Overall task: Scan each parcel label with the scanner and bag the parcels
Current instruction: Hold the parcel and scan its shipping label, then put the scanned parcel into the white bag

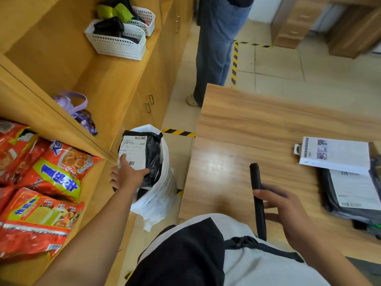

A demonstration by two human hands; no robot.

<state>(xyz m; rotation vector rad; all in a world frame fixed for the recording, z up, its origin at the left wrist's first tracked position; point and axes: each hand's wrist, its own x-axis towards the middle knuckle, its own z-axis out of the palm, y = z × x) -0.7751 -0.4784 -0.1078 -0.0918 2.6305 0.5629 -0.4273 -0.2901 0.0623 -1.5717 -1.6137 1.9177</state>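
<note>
My left hand grips a black parcel with a white shipping label, holding it in the mouth of a white plastic bag that stands on the floor between the cabinet and the table. My right hand holds a slim black scanner above the wooden table, fingers curled round it. At the table's right edge lies a dark grey parcel with a white label, and a flat white box rests on it.
A person in jeans stands beyond the table's far left corner. The wooden cabinet on the left holds red snack packs, white baskets and a purple item. Yellow-black tape marks the floor.
</note>
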